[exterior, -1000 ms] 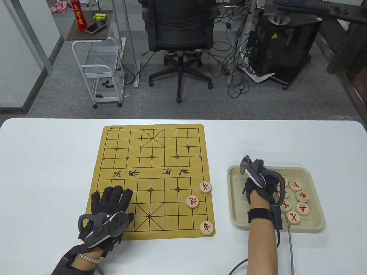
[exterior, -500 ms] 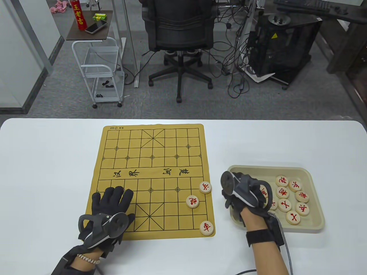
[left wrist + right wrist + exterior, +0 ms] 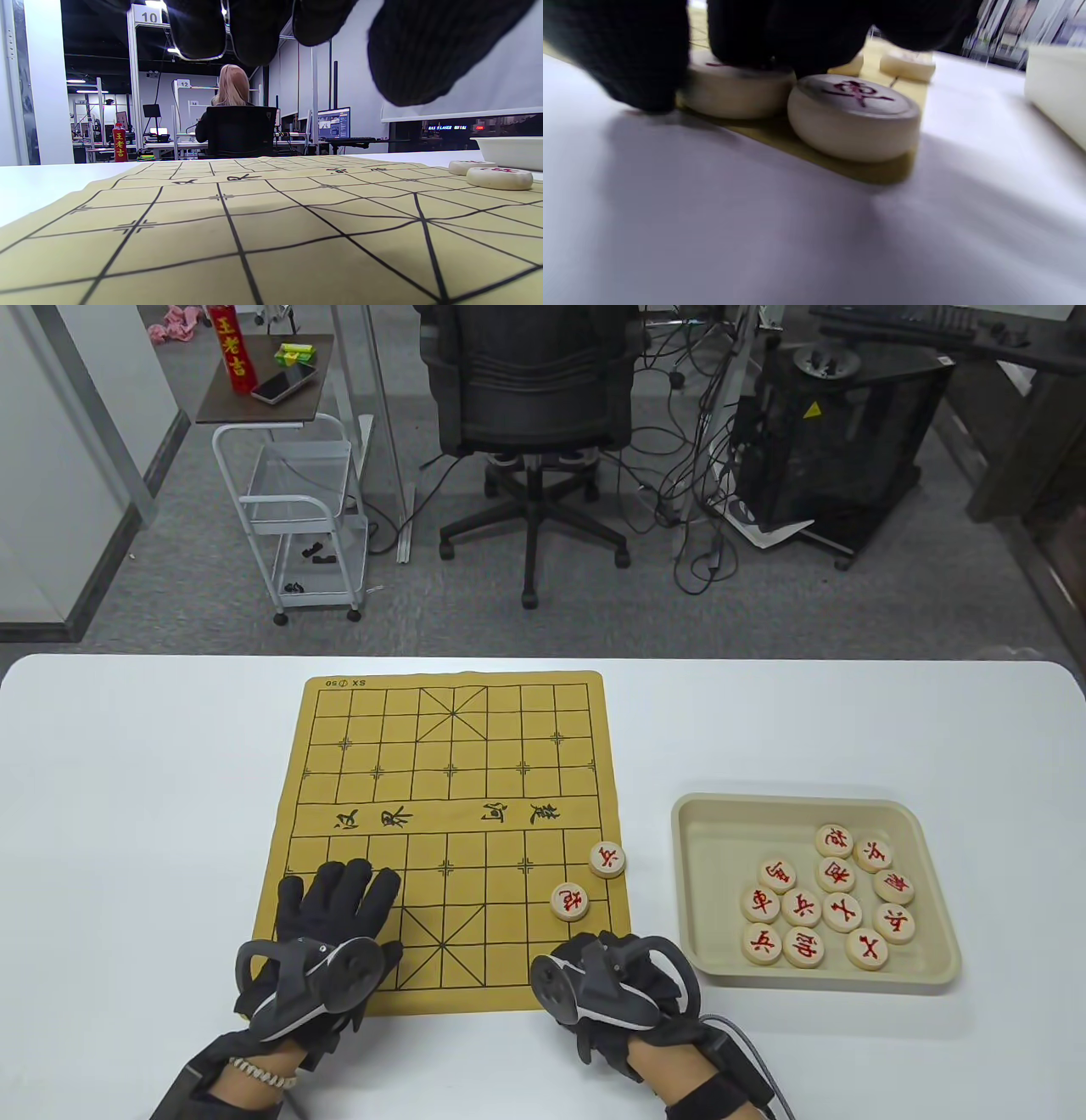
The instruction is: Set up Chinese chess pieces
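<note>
The tan chess board [image 3: 441, 814] lies on the white table. My left hand [image 3: 339, 891] rests flat and open on its near left part; its fingers [image 3: 424, 51] hang over the board [image 3: 254, 220]. My right hand [image 3: 598, 954] is at the board's near right corner and covers the pieces there. In the right wrist view its fingers [image 3: 780, 42] press on a round wooden piece [image 3: 734, 91], right beside a red-marked piece [image 3: 855, 116] on the corner. Two more red pieces [image 3: 608, 859] [image 3: 569, 901] stand at the board's right side.
A beige tray [image 3: 704, 831] to the right of the board holds several red-marked pieces [image 3: 802, 908]. It also shows in the right wrist view [image 3: 1056, 84] and the left wrist view [image 3: 509, 150]. An office chair [image 3: 530, 407] stands beyond the table.
My right hand has left the tray and moved left and toward me to the board's near right corner, with a piece in it. The left hand has barely moved.
</note>
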Demonstrator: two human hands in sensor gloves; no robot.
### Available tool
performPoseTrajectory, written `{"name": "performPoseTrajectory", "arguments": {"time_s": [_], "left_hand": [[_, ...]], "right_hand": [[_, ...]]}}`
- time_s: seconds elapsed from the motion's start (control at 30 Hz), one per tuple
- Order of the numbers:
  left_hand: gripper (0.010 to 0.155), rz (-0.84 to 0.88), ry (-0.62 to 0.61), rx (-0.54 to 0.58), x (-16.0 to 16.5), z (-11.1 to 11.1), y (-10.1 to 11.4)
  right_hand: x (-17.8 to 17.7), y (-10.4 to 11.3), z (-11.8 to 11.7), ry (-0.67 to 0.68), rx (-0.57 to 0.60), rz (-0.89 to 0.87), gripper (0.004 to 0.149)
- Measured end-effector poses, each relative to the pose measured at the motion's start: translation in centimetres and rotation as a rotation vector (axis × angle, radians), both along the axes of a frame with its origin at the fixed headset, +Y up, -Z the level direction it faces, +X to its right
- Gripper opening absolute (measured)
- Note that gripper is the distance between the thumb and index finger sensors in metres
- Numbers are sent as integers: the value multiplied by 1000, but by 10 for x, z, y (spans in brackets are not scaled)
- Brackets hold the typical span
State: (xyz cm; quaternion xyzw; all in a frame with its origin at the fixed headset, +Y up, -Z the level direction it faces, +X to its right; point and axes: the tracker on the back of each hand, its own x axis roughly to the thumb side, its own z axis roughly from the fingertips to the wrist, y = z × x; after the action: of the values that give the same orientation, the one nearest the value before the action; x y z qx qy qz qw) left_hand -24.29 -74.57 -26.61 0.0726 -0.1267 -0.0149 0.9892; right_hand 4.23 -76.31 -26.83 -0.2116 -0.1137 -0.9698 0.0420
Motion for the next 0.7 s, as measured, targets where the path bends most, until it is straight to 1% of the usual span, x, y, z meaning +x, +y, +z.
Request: {"name": "performPoseTrajectory", "arguments": {"time_s": [0.03, 0.07, 0.13, 0.17, 0.2, 0.23, 0.3, 0.37, 0.4, 0.47, 0.57, 0.63, 0.7], "left_hand": [[84, 1, 1, -1, 0, 0, 0], [84, 3, 2, -1, 0, 0, 0], [84, 7, 5, -2, -1, 0, 0], [84, 6, 6, -2, -1, 0, 0], [84, 4, 7, -2, 0, 0, -1], [84, 0, 6, -3, 0, 0, -1], [84, -5, 2, -1, 2, 1, -1], [84, -12, -2, 0, 4, 1, -2], [84, -16, -4, 0, 5, 1, -2], [84, -19, -4, -2, 5, 0, -2], [84, -17, -1, -3, 4, 0, -2], [84, -12, 8, -6, 2, 0, -2], [84, -12, 15, -10, 1, -1, -2]], "right_hand": [[7, 5, -4, -31, -35, -67, 65], [16, 14, -9, -81, -25, -140, 64], [38, 32, -23, -193, 44, -200, 59], [52, 39, -33, -268, 103, -197, 58], [64, 44, -41, -326, 137, -170, 57], [82, 48, -53, -421, 175, -114, 58], [116, 51, -73, -600, 210, -48, 59], [146, 49, -89, -732, 204, 3, 60], [159, 48, -97, -769, 191, 29, 61], [175, 44, -105, -797, 145, 50, 61], [186, 34, -115, -862, 107, 104, 60], [191, 23, -122, -895, 89, 180, 60], [193, 15, -127, -925, 64, 220, 59]]}}
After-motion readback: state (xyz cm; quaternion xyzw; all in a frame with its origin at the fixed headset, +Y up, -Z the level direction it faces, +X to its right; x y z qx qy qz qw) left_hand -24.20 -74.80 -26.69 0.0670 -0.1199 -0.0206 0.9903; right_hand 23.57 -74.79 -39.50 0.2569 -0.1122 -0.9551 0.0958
